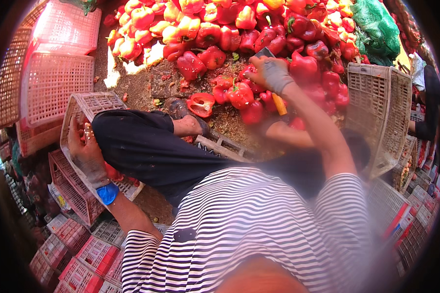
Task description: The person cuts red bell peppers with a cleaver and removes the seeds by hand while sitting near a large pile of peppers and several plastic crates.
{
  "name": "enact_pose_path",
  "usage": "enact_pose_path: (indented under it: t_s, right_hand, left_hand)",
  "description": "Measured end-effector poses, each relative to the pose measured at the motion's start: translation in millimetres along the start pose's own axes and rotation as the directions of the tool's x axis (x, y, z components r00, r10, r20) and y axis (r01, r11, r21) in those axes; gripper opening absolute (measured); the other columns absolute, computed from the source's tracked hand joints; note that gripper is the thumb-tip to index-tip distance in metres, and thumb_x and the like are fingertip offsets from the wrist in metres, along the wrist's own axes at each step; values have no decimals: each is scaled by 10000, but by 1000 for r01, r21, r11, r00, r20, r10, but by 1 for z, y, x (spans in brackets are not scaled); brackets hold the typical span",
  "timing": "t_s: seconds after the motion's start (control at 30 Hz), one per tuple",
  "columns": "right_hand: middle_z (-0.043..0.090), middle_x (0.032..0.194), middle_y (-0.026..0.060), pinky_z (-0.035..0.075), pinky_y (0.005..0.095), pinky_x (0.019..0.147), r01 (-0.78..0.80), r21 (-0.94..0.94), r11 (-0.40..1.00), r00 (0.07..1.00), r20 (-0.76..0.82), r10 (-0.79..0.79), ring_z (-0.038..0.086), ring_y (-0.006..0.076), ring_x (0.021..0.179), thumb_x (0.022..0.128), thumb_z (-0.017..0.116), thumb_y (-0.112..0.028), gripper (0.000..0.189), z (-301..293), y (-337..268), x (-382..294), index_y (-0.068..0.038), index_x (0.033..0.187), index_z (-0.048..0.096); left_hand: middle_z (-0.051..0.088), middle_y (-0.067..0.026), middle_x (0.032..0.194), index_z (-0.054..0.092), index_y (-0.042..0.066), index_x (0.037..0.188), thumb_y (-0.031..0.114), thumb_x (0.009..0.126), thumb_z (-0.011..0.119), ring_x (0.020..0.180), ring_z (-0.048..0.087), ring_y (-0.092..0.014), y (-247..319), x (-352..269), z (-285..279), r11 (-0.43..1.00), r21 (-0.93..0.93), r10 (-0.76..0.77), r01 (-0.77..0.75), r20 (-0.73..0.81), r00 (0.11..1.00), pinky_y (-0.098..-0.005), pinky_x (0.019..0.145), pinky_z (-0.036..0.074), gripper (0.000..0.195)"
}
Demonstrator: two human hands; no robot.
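Observation:
My left hand (86, 150), in a soiled glove, is at the plastic crate (95, 98) beside my left knee; some red pieces show in the crate, and whether the fingers grip anything is unclear. My right hand (272, 71), also gloved, is closed on a knife with a yellow handle (279, 104) and a wide dark blade (264, 52), over the near edge of a big heap of red bell peppers (230, 37). Whole peppers (241, 96) lie just below that hand. A cut pepper half (201, 104), its core and seeds showing, rests by my left foot.
Stacked pink crates (60, 86) stand at the left, and a pale crate (377, 110) stands upright at the right. Green net sacks (377, 29) lie at the upper right. A person's dark sleeve (427, 128) shows at the far right. Seeds and scraps cover the ground (168, 80).

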State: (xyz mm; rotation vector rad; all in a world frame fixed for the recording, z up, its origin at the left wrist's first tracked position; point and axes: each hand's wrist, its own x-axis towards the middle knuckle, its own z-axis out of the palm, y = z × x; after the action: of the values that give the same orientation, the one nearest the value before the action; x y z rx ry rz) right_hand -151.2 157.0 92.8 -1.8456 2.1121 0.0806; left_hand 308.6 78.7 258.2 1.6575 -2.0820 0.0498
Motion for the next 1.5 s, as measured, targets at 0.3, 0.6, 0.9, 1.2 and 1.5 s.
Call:
enact_pose_path:
  t_s: [0.3, 0.6, 0.9, 1.2, 1.5]
  right_hand:
    - [639, 1340, 46, 519, 517, 911, -18, -217, 976, 853, 506, 128, 630, 282, 1200, 944, 496, -309, 415, 121, -121, 104, -168, 1296, 665]
    - [588, 1375, 160, 486, 436, 1016, -102, 134, 986, 828, 560, 9, 585, 320, 1246, 854, 615, -359, 587, 118, -81, 111, -80, 1369, 571]
    - [660, 1180, 79, 486, 312, 963, 7, 955, 297, 988, 40, -152, 595, 164, 1110, 773, 686, -16, 449, 105, -54, 57, -29, 1216, 617]
    - [667, 1157, 136, 480, 328, 961, 241, 743, 625, 970, -191, -147, 619, 205, 1109, 798, 710, -46, 475, 46, -67, -14, -44, 1255, 580]
    - [669, 1043, 71, 499, 276, 811, 100, 987, 129, 995, -95, -41, 602, 118, 960, 844, 680, -27, 346, 3, -67, -51, -24, 1186, 635]
  left_hand:
    - [665, -147, 1121, 612, 54, 1273, 2, 842, 668, 993, 670, -280, 122, -22, 99, 797, -602, 201, -49, 187, 962, -360, 852, 536, 438]
    - [654, -65, 1054, 580, 23, 1304, 207, 922, 670, 832, 637, -100, 116, -63, 191, 75, -569, -205, 819, 795, 571, -240, 652, 489, 434]
    - [433, -259, 1478, 259, -58, 1520, 392, 795, 804, 1354, 456, -304, 111, -69, 278, 302, -625, 167, 720, 778, 606, -373, 1111, 367, 1012]
    - [608, -141, 1270, 511, 16, 1366, 280, 778, 822, 1172, 573, -210, 153, -54, 217, 414, -678, 378, 607, 735, 563, -334, 1027, 452, 715]
    - [581, -140, 1297, 503, 30, 1359, 280, 787, 813, 1204, 556, -222, 173, -58, 183, 403, -806, 452, 433, 587, 672, -352, 1045, 439, 697]
